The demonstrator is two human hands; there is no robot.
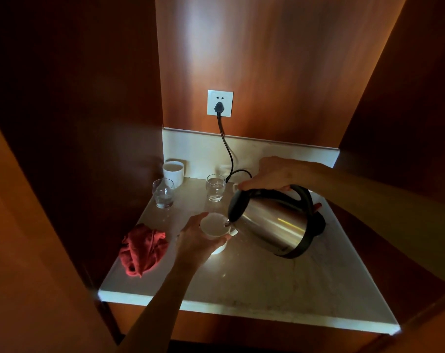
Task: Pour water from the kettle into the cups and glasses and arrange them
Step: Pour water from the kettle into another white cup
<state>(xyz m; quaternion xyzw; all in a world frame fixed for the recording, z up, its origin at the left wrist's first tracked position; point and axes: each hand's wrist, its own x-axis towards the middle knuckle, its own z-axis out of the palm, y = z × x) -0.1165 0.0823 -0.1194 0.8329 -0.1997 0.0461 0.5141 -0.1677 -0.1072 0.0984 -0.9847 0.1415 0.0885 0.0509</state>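
Mid-frame: stainless kettle tipped leftward, spout directly over white cup (left hand curled round it); right hand clamped on handle.

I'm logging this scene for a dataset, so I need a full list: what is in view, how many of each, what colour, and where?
kettle: 1, steel with black handle and base, tilted over the countertop, spout at the held cup
held cup: 1, white, at the middle of the countertop under the spout
back cup: 1, white, back left corner
glasses: 2, clear, one back left, one behind the held cup
cloth: 1, red, crumpled at the left edge
socket: 1, white, on the wood wall
plug and cord: 1, black, from the socket down behind the kettle
countertop: 1, pale marble
left hand: 1, grip on the held cup
right hand: 1, grip on the kettle handle
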